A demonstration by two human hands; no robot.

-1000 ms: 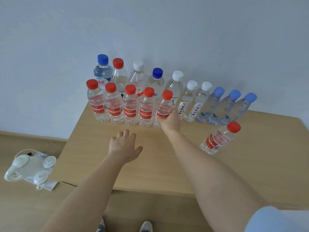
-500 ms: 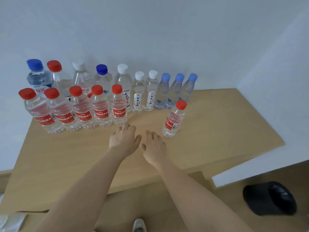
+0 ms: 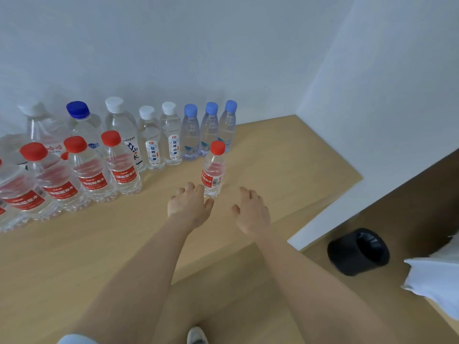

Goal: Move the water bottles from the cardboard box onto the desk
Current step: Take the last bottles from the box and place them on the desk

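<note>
The white wall (image 3: pixel 198 45) fills the upper frame. The light wooden desk (image 3: pixel 273 155) butts against it. A white side panel (image 3: pixel 372 120) closes the right of the frame and meets the desk along the desk's right edge.

A back row of clear plastic bottles (image 3: pixel 171 135) stands along the wall, with white, dark-blue and pale-blue caps. A front row of red-capped clear plastic bottles (image 3: pixel 87 170) stands just before it at centre left and blocks access to the larger bottles behind. A black round bin (image 3: pixel 357 252) lies on the brown floor (image 3: pixel 397 219) at lower right. A single red-capped clear plastic bottle (image 3: pixel 213 170) stands upright at frame centre, apart from both rows.

The left hand (image 3: pixel 188 207) is relaxed and holds nothing, its thumb just beside the base of the single bottle. The right hand (image 3: pixel 250 212) is spread, empty, and lies right of that bottle.

Half a second ago both hands lay together, left of the single bottle. They now flank it. The view has swung right, which cuts off the leftmost bottles.

Bare desk surface extends right of the single bottle to the far corner. The near desk edge runs diagonally beneath the forearms.
</note>
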